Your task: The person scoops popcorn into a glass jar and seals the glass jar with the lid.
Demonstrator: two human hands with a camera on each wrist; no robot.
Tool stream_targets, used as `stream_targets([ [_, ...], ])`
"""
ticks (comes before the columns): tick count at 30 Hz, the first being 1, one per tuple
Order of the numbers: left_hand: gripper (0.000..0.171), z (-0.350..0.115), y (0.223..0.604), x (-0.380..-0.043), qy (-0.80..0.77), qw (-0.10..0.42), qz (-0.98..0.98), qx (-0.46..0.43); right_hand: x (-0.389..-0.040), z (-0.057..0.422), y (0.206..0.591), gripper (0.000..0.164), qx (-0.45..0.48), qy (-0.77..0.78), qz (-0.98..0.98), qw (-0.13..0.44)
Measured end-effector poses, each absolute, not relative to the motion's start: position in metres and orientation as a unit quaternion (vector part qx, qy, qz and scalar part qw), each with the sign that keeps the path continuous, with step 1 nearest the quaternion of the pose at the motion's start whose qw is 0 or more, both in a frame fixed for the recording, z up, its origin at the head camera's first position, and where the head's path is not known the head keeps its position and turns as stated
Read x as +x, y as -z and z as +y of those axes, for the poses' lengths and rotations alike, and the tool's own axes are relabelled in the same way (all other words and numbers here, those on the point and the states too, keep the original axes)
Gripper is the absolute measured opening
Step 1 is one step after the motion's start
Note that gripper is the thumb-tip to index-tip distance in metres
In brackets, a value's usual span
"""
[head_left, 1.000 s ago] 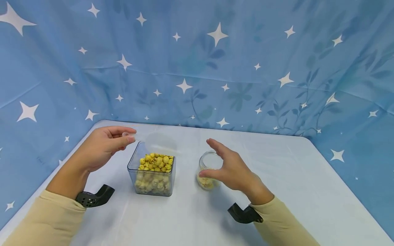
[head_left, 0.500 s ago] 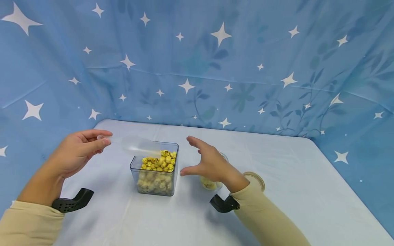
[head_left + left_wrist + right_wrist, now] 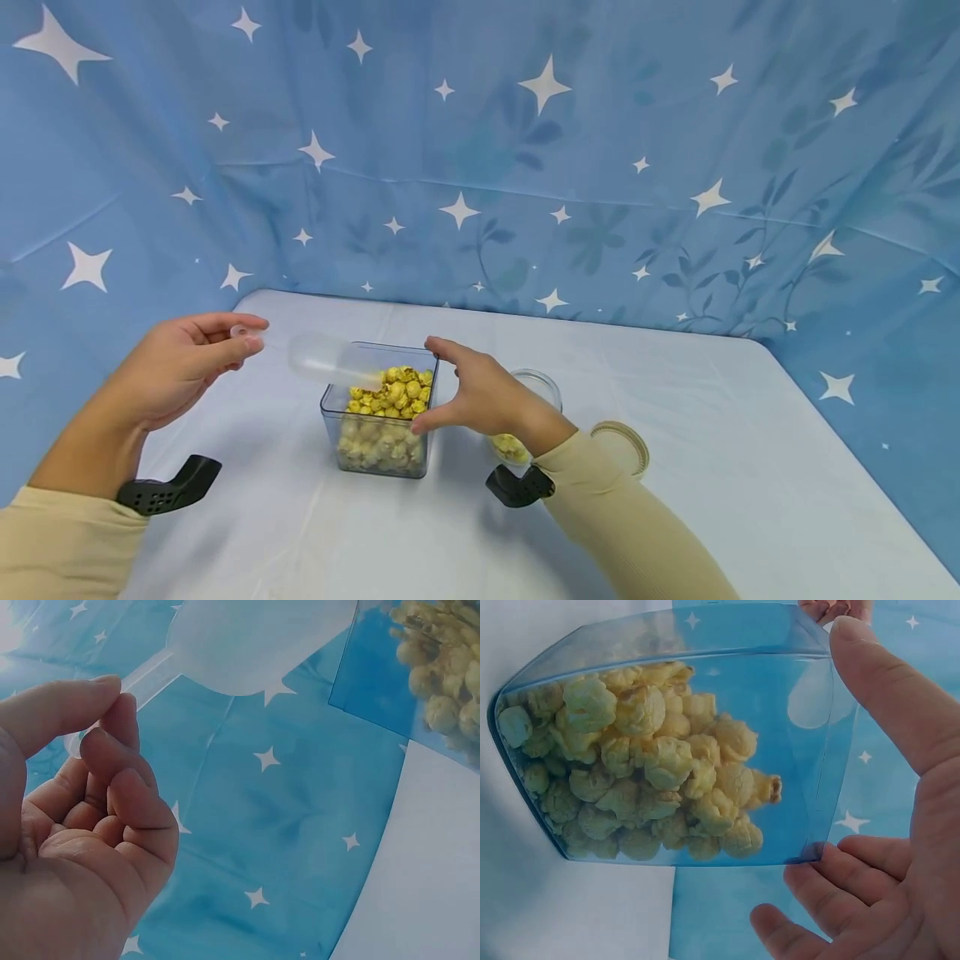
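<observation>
My left hand [image 3: 176, 367] pinches the handle end of a translucent plastic scoop [image 3: 318, 358] between thumb and fingers. Its bowl reaches over the left side of a clear square container [image 3: 360, 417], close to the yellow popcorn [image 3: 393, 396] inside. In the left wrist view the scoop [image 3: 240, 645] slants up and away from the fingers. From the right, my right hand [image 3: 487, 392] spans the container, thumb at the front wall and fingers at the back right corner. The right wrist view has the thumb [image 3: 885, 682] at one rim corner and the fingers at the other.
Behind the right forearm stands a round glass jar [image 3: 542, 382], partly hidden, with some popcorn in it. A tan round lid [image 3: 628, 446] lies to its right. A blue starry curtain [image 3: 480, 167] rises behind the white table [image 3: 750, 467].
My right hand has moved left from the jar to the container's rim. The left hand has drawn left and turned, bringing the scoop down over the container.
</observation>
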State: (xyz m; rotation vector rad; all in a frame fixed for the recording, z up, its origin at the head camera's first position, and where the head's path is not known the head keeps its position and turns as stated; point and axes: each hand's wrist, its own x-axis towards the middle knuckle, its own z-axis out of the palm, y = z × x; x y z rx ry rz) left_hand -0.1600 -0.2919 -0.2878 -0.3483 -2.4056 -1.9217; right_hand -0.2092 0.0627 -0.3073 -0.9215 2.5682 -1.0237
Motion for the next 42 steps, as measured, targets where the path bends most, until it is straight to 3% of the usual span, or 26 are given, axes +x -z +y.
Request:
stream_targets([
  [9, 0.031, -0.283, 0.277, -0.165, 0.559, 0.039, -0.82, -0.119, -0.21, 0.062, 0.307, 0.105, -0.315, 0.348, 0.876, 0.114],
  [14, 0.018, -0.272, 0.268, -0.168, 0.494, 0.041, -0.863, -0.101, -0.209, 0.062, 0.308, 0.106, -0.308, 0.351, 0.876, 0.118],
  [20, 0.035, -0.258, 0.258, -0.169, 0.421, 0.04, -0.901, -0.096, -0.209, 0.062, 0.307, 0.106, -0.306, 0.356, 0.875, 0.121],
  [35, 0.031, -0.224, 0.254, -0.179, 0.371, -0.031, -0.92, -0.122, -0.208, 0.061, 0.308, 0.106, -0.308, 0.36, 0.872, 0.121],
  [42, 0.032, -0.216, 0.255, -0.183, 0.352, -0.041, -0.926, -0.132, -0.208, 0.061, 0.308, 0.107, -0.307, 0.364, 0.871, 0.12],
])
